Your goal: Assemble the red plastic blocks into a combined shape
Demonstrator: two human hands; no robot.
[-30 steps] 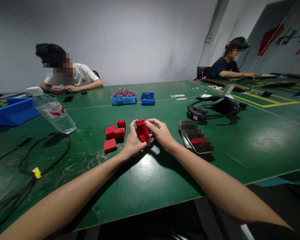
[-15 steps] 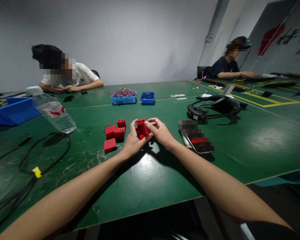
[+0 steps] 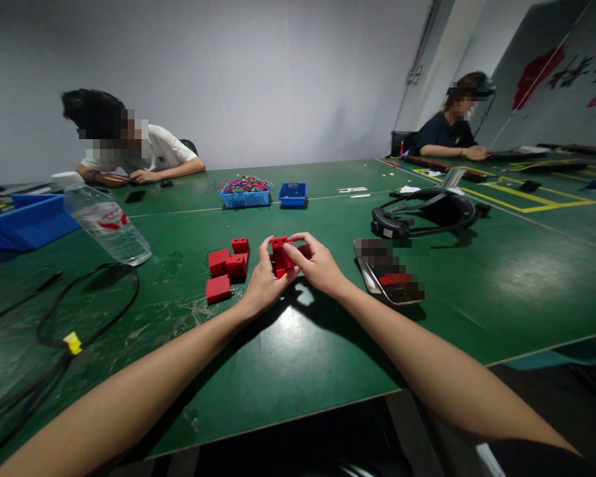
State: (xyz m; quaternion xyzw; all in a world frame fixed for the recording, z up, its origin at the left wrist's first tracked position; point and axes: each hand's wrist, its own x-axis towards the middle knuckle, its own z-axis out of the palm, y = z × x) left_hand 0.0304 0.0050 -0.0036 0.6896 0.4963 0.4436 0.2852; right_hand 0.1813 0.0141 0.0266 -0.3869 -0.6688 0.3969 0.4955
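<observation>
A red charger plug [image 3: 279,244] with small dark openings on its end face is held up between my hands over the green table. My left hand [image 3: 265,283] is closed around its left side and underside. From the right, my right hand [image 3: 318,266] pinches it, thumb across the front. Fingers hide much of it, and I cannot tell whether the red below is a second piece. Just left of my left hand, several more red plugs [image 3: 218,289] lie in a loose group, one with metal prongs showing on its right side.
A phone [image 3: 395,281] and a black headset [image 3: 427,212] lie to the right. Beyond are a blue tray [image 3: 246,199] of colourful small parts and a smaller blue tray [image 3: 293,194]. Leftward are a tilted water bottle [image 3: 110,225] and a black cable [image 3: 136,291]. Two people sit farther off.
My right thumb has slid left and down across the held plug's front. The loose plugs have stayed put. The person at right has drawn their hand back.
</observation>
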